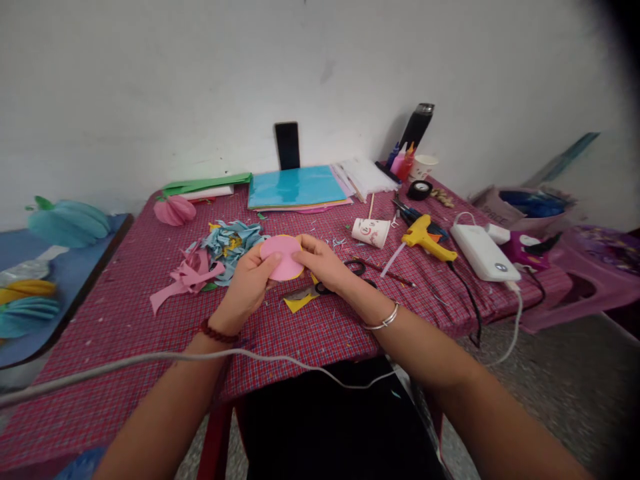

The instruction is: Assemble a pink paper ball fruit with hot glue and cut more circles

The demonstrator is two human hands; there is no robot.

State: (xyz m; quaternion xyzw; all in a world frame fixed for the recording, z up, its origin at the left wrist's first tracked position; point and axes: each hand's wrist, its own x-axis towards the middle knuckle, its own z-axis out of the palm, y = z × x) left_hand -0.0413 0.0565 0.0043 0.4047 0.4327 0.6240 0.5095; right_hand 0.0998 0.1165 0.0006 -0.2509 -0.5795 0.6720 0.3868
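Note:
Between my two hands is a pink paper circle [283,259], with a yellow layer showing along its edge. My left hand [251,280] pinches its left side, thumb on top. On the right side, my right hand [323,261] grips it the same way, fingers partly hidden behind. Below the circle lie scissors [303,293] with black handles, over a yellow paper scrap [299,305]. Left of my hands are a heap of blue paper scraps [233,243] and pink paper strips [193,275].
A glue gun [425,238], a tipped paper cup [371,232] and a white power bank [485,252] lie to the right. Coloured sheets [295,187] and a phone [287,145] are at the back. A pink paper pumpkin [175,210] sits back left. A white cable [200,356] crosses in front.

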